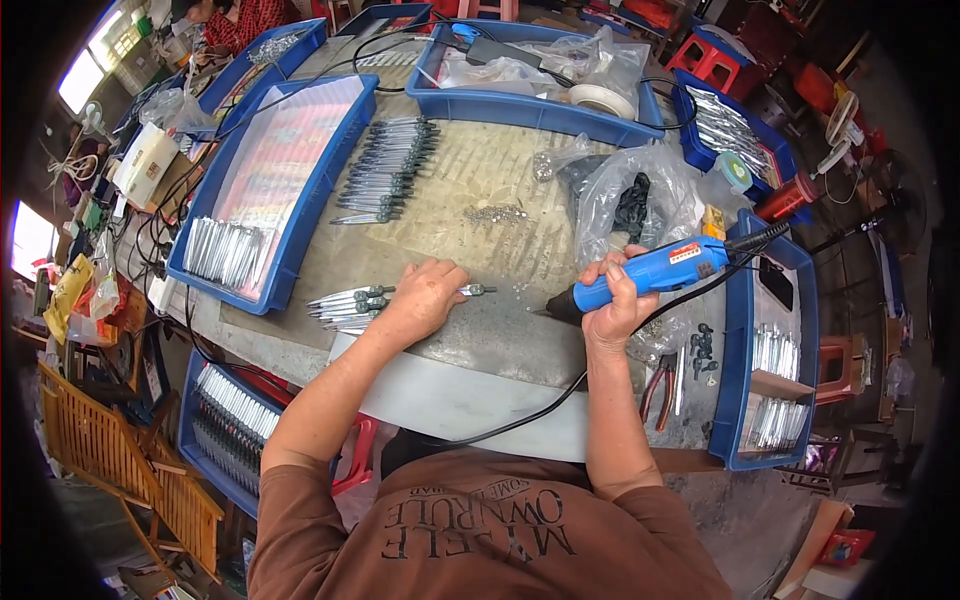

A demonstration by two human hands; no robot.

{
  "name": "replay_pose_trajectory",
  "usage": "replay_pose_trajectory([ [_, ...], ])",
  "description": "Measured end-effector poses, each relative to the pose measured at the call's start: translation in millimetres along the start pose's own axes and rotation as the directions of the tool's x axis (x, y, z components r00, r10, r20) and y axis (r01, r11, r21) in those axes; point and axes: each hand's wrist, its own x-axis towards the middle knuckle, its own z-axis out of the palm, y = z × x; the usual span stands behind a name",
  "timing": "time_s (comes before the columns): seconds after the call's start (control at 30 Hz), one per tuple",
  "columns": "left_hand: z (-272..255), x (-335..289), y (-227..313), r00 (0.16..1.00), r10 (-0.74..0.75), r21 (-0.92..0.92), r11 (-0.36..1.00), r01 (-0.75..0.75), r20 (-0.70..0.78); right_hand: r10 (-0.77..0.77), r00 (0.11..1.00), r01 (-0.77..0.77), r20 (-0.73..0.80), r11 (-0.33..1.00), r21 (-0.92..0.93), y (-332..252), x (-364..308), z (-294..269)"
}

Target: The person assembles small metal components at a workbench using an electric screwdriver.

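Note:
My right hand point(612, 305) is wrapped round a blue corded electric screwdriver point(650, 272), whose dark nose points left, low over the table. My left hand point(428, 300) rests on the table, fingers closed over a slender silver metal piece with a dark collar point(478, 290). Its thin end sticks out to the right toward the screwdriver tip, apart from it. Left of that hand lies a small row of similar silver pieces point(345, 305), partly covered by the hand. A longer row of such pieces with dark collars point(388, 170) lies further back.
Blue trays stand left point(285, 265), at the back point(530, 112) and right point(738, 350). Tiny loose parts point(497, 214) are scattered mid-table. Plastic bags point(590, 215) and red-handled pliers point(657, 392) lie to the right. A black cord point(510, 425) loops past my right arm. Another person point(240, 25) sits far left.

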Motion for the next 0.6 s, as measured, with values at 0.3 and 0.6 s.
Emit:
replay_pose_trajectory([
  [0.3,13.9,15.5,8.5,0.993,-0.084,-0.092,0.993,0.076,-0.084,-0.002,1.0,0.002,-0.01,1.0,0.012,-1.2,-0.6,1.5],
  [0.6,28.1,26.5,18.7,0.984,-0.12,-0.104,0.989,0.107,-0.13,-0.002,1.0,0.003,-0.01,1.0,0.012,0.9,0.5,-0.3],
])
